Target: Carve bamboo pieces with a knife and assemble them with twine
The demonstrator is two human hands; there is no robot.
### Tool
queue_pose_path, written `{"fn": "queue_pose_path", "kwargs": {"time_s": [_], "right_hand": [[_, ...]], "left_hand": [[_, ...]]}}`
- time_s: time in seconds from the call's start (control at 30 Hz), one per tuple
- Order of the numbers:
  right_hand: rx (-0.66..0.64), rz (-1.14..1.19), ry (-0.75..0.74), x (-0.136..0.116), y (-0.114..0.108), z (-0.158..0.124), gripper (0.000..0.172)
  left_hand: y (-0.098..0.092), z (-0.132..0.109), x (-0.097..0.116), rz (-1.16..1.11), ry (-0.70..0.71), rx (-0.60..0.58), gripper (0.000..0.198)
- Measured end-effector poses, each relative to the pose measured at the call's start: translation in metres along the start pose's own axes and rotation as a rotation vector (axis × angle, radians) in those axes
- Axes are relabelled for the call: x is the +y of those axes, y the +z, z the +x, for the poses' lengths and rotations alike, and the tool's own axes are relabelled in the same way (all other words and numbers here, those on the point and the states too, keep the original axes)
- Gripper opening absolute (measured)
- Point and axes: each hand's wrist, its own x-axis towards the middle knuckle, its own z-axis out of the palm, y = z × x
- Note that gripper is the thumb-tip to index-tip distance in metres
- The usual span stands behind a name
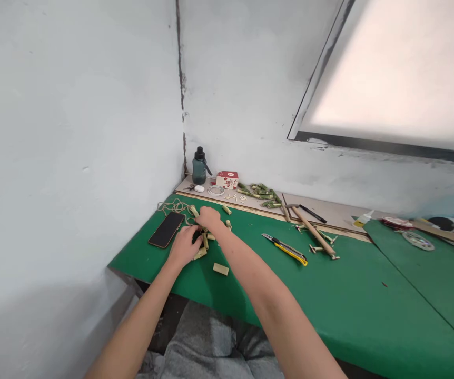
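My left hand [185, 246] curls against a group of short cut bamboo pieces [205, 241], thumb and fingers closing at their left side. Right above it, my right hand [208, 219] is closed with its fingers bent down, covering what they grip. A pale bamboo piece [194, 211] sticks out at the far left of the right hand. Twine [171, 206] lies in loose loops beyond the left hand. Near the front, a single bamboo piece [220, 269] lies apart from the group.
A phone [166, 229] lies left of my hands. To the right are a yellow utility knife [286, 249], a wooden-handled hammer [312, 230] and a black pen [313, 213]. Behind stand a bottle [199, 167], a box [227, 179] and a bamboo pile [264, 194].
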Motion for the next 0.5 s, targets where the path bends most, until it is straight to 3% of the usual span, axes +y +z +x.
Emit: {"fn": "queue_pose_path", "kwargs": {"time_s": [0.1,0.33,0.5], "right_hand": [[0.012,0.060,0.047,0.003,-0.005,0.000,0.023],[0.176,0.255,0.071,0.049,-0.050,-0.012,0.031],[0.302,0.357,0.028,0.066,-0.080,-0.027,0.035]], "left_hand": [[-0.003,0.000,-0.002,-0.044,0.014,0.055,0.034],[-0.002,0.002,-0.008,-0.102,-0.017,0.059,0.033],[-0.005,-0.002,-0.004,-0.082,-0.016,0.017,0.037]]}}
